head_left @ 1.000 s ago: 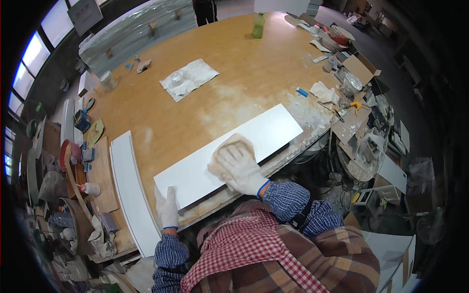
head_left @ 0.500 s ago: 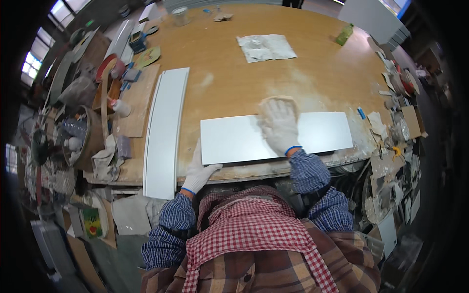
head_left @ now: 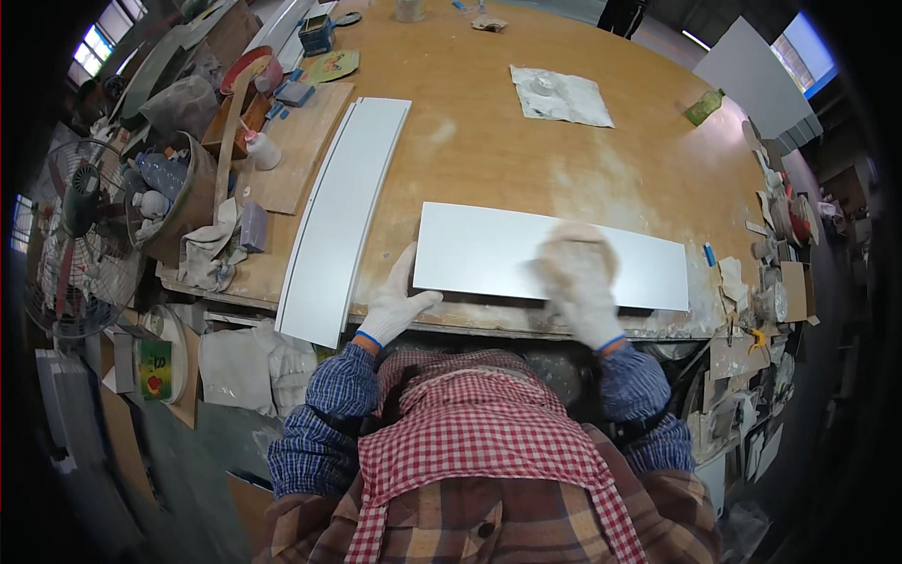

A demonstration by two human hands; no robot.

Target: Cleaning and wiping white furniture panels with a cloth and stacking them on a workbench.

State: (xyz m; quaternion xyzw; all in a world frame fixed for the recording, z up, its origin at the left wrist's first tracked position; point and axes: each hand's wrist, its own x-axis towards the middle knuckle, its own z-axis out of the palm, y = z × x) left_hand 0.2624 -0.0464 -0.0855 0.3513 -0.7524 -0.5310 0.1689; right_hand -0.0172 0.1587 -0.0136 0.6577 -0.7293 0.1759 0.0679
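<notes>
A long white panel (head_left: 479,252) lies crosswise near the table's front edge. My left hand (head_left: 395,299), in a white glove, grips its near left corner, fingers by the left end and thumb along the near edge. On the panel's right half, my right hand (head_left: 581,299), gloved and smeared by motion, presses a tan pad (head_left: 584,242) against the white surface. The pad's exact kind is too blurred to tell. A second white panel (head_left: 348,216) with a grooved edge lies lengthwise to the left, apart from my hands.
The wooden table (head_left: 470,122) bears white dust. Farther back lie a white sheet (head_left: 583,105) with a small container and a green bottle (head_left: 705,107). At left are a wooden board (head_left: 299,160), a white squeeze bottle (head_left: 263,150), a bucket (head_left: 188,211) and a fan (head_left: 80,235).
My right hand has drawn the tan pad back toward me across the panel. My left hand keeps its place at the corner. The whole view has shifted slightly.
</notes>
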